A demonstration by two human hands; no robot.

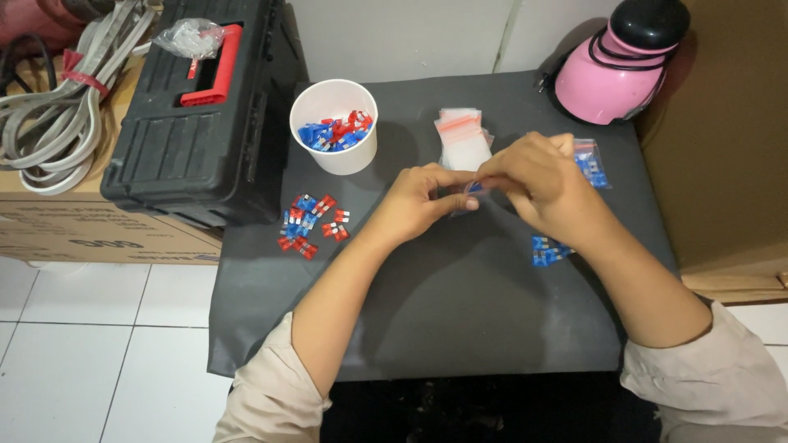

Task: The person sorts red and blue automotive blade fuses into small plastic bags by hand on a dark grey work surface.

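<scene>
Hands (427, 201) (538, 184) pinch small bag (469, 190) mid-mat (460, 312), edges well apart.

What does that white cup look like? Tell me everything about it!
The white cup is round and plain, and looks like paper. It stands upright with no lid on the dark grey mat, near the mat's far left corner, right beside the black toolbox. It is partly filled with a heap of small blue and red plastic pieces. More of these pieces lie on the mat just in front of it. Neither hand touches the cup.
</scene>
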